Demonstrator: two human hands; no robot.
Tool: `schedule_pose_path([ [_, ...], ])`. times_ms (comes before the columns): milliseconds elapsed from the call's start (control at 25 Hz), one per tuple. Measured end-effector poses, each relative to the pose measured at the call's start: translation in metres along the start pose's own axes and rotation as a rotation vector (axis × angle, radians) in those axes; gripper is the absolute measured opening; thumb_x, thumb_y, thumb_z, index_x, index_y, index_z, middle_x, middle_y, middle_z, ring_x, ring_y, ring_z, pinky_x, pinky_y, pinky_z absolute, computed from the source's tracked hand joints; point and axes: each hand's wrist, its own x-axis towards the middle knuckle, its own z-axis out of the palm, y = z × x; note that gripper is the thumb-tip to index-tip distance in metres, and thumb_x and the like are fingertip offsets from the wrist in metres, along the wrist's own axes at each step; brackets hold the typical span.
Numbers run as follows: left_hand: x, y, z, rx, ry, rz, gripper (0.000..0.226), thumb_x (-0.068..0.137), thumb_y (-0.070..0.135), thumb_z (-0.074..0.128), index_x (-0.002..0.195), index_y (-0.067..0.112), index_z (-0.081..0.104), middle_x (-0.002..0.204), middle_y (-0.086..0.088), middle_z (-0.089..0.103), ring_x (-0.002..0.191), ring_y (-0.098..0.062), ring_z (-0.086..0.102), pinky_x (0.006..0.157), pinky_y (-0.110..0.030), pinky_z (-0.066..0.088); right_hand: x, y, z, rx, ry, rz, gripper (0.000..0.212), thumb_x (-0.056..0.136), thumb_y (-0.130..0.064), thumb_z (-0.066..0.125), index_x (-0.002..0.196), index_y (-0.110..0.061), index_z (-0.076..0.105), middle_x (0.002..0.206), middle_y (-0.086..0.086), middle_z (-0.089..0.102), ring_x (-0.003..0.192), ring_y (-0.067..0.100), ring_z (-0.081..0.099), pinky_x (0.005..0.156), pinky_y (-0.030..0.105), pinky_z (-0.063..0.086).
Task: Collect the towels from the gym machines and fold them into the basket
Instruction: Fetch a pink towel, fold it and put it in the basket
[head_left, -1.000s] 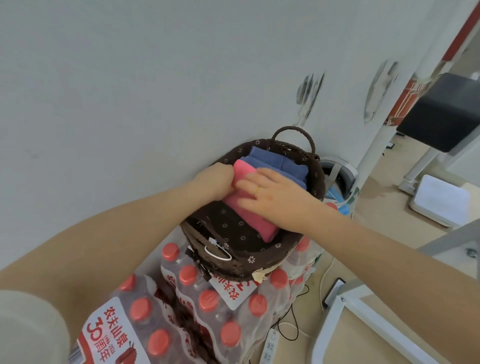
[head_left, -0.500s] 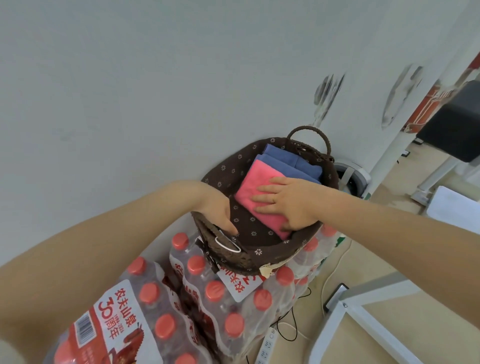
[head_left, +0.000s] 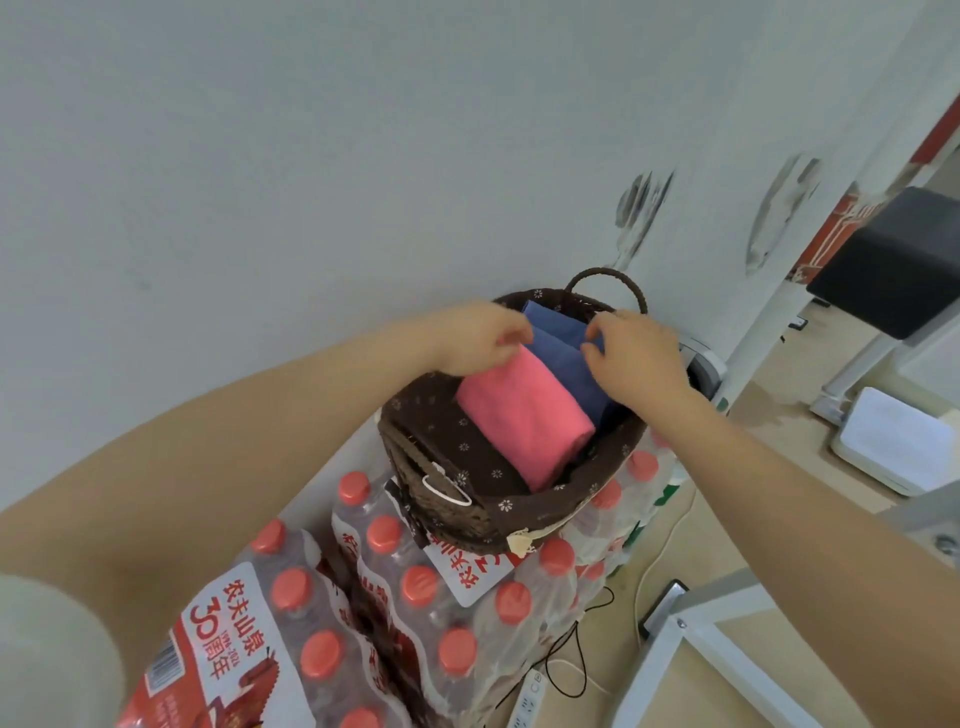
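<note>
A brown woven basket (head_left: 524, 514) with a flowered lining stands on stacked packs of water bottles against the wall. Inside lie a folded pink towel (head_left: 524, 421) and, behind it, folded blue towels (head_left: 566, 353). My left hand (head_left: 478, 338) hovers at the far end of the pink towel, fingers curled and touching its edge. My right hand (head_left: 636, 353) rests on the blue towels, fingertips pinching their top edge near the basket's far handle. Whether either hand truly grips cloth is unclear.
Shrink-wrapped packs of red-capped water bottles (head_left: 415, 613) fill the space below the basket. A power strip and black cables (head_left: 561, 670) lie on the floor. A white metal frame (head_left: 727, 665) stands at lower right, a black padded bench (head_left: 893, 260) further right.
Both hands moved from the middle of the pink towel and the basket's near rim to the far end of the basket, at the blue towels. The pink towel lies uncovered now.
</note>
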Motion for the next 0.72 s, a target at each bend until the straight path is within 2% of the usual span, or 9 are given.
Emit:
schedule_pose_path([
  [80, 0.035, 0.002, -0.004, 0.060, 0.079, 0.031, 0.035, 0.095, 0.016, 0.041, 0.129, 0.011, 0.050, 0.133, -0.011, 0.051, 0.121, -0.027, 0.048, 0.101, -0.034, 0.037, -0.002, 0.012, 0.003, -0.053, -0.024, 0.075, 0.024, 0.092, -0.021, 0.044, 0.108, -0.015, 0.060, 0.110, 0.012, 0.064, 0.109, 0.034, 0.048, 0.090, 0.039, 0.032],
  [240, 0.075, 0.001, 0.016, 0.322, -0.048, 0.168, 0.052, 0.093, 0.035, 0.047, 0.139, 0.011, 0.037, 0.147, -0.010, 0.035, 0.134, -0.027, 0.035, 0.111, -0.036, 0.027, 0.002, 0.015, 0.009, -0.056, -0.017, 0.105, 0.026, 0.092, -0.030, 0.047, 0.109, -0.014, 0.060, 0.112, 0.009, 0.063, 0.111, 0.032, 0.046, 0.090, 0.039, 0.032],
  [320, 0.083, -0.002, 0.028, 0.352, -0.019, 0.191, 0.054, 0.095, 0.037, 0.040, 0.142, 0.012, 0.031, 0.152, -0.007, 0.029, 0.138, -0.024, 0.028, 0.114, -0.034, 0.021, 0.003, 0.013, 0.013, -0.110, -0.023, 0.094, 0.026, 0.093, -0.027, 0.045, 0.110, -0.012, 0.058, 0.114, 0.010, 0.063, 0.112, 0.032, 0.046, 0.090, 0.039, 0.032],
  [440, 0.091, -0.007, 0.033, 0.392, 0.079, 0.194, 0.048, 0.098, 0.034, 0.034, 0.141, 0.013, 0.033, 0.148, -0.007, 0.035, 0.135, -0.024, 0.033, 0.109, -0.035, 0.025, 0.008, 0.012, 0.014, -0.187, -0.088, 0.112, 0.026, 0.092, -0.028, 0.047, 0.104, -0.008, 0.059, 0.113, 0.012, 0.063, 0.113, 0.032, 0.046, 0.092, 0.039, 0.031],
  [560, 0.095, -0.012, 0.035, 0.490, 0.090, 0.169, 0.040, 0.098, 0.031, 0.034, 0.135, 0.017, 0.040, 0.139, -0.004, 0.043, 0.129, -0.024, 0.036, 0.103, -0.037, 0.027, 0.013, 0.014, 0.008, -0.266, -0.145, 0.108, 0.021, 0.090, -0.024, 0.050, 0.099, -0.009, 0.062, 0.111, 0.012, 0.063, 0.111, 0.031, 0.048, 0.093, 0.037, 0.032],
  [720, 0.098, -0.021, 0.033, 0.483, 0.102, 0.215, 0.035, 0.096, 0.019, 0.037, 0.129, 0.026, 0.045, 0.133, 0.003, 0.046, 0.126, -0.021, 0.035, 0.102, -0.040, 0.022, 0.013, 0.015, -0.001, -0.262, -0.177, 0.139, 0.018, 0.086, -0.016, 0.050, 0.097, -0.008, 0.061, 0.107, 0.013, 0.063, 0.104, 0.031, 0.055, 0.084, 0.034, 0.033],
])
